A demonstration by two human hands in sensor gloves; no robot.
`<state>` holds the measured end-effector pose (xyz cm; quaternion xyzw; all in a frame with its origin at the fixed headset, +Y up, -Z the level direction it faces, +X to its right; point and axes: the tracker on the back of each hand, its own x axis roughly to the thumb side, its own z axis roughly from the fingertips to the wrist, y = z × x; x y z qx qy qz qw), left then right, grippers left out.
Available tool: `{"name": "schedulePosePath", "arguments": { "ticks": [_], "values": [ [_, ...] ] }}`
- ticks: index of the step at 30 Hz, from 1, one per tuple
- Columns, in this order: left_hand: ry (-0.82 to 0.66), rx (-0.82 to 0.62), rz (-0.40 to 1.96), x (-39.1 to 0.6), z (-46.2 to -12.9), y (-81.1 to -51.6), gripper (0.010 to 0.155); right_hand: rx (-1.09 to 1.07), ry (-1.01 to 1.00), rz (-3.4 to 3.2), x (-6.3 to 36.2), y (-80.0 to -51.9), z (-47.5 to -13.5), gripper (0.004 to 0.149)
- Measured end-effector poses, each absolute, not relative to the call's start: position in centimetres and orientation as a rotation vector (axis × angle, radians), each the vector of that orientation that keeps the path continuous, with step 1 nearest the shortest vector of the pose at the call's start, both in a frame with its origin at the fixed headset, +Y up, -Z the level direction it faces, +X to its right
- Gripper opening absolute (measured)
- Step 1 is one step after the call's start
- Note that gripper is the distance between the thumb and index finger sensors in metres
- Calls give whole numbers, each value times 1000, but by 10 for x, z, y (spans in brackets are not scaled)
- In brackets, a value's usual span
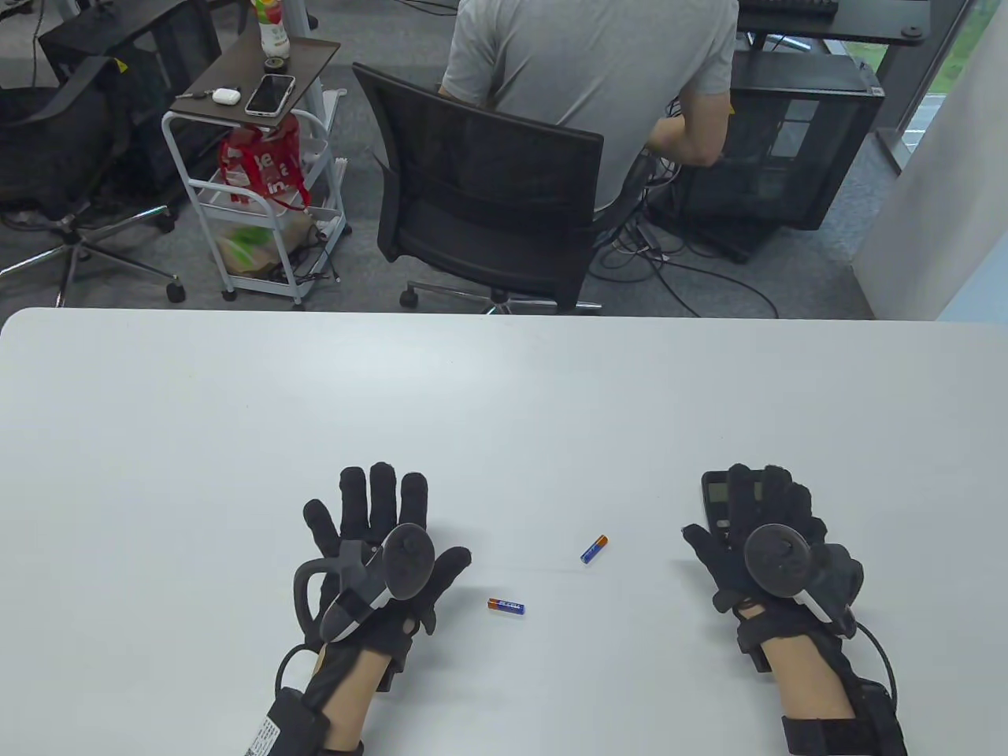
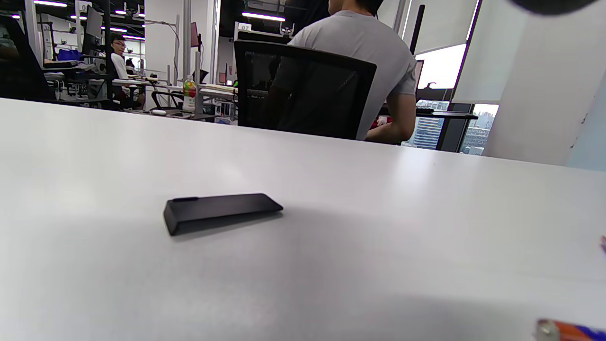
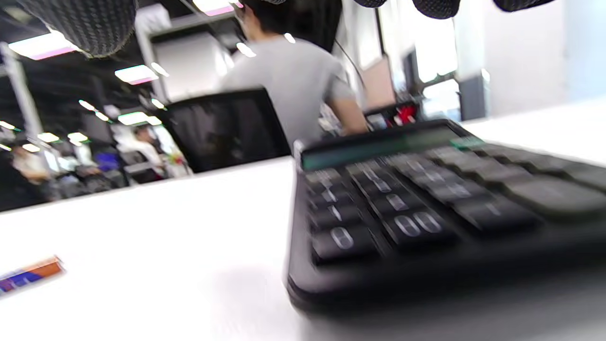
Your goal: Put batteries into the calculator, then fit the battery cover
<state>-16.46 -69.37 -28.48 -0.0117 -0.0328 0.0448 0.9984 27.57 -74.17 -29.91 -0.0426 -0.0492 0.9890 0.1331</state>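
A black calculator lies keys up at the right of the white table; it fills the right wrist view. My right hand hovers over it with fingers spread, holding nothing. Two orange-and-blue batteries lie between the hands, one nearer the left hand and one nearer the right. My left hand is flat and open over the table. The black battery cover lies on the table in front of it in the left wrist view; in the table view the hand hides it.
The table's far edge borders an office floor with a black chair and a seated person. A white trolley stands at the far left.
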Motion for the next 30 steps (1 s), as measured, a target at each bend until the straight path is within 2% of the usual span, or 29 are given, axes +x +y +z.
{"name": "schedulePosePath", "arguments": {
  "ticks": [5, 8, 19, 30],
  "values": [
    [-66, -34, 95, -165, -285, -695, 99, -297, 245, 2943, 280, -768, -307, 94],
    [-69, -28, 99, -165, -285, -694, 99, -323, 320, 2954, 278, -777, -310, 94],
    [-69, -21, 110, -166, -285, -694, 99, -395, 303, 3045, 272, -783, -314, 87],
    [-70, -24, 111, -165, -285, -694, 99, -366, 304, 3076, 262, -783, -320, 84]
  ]
}}
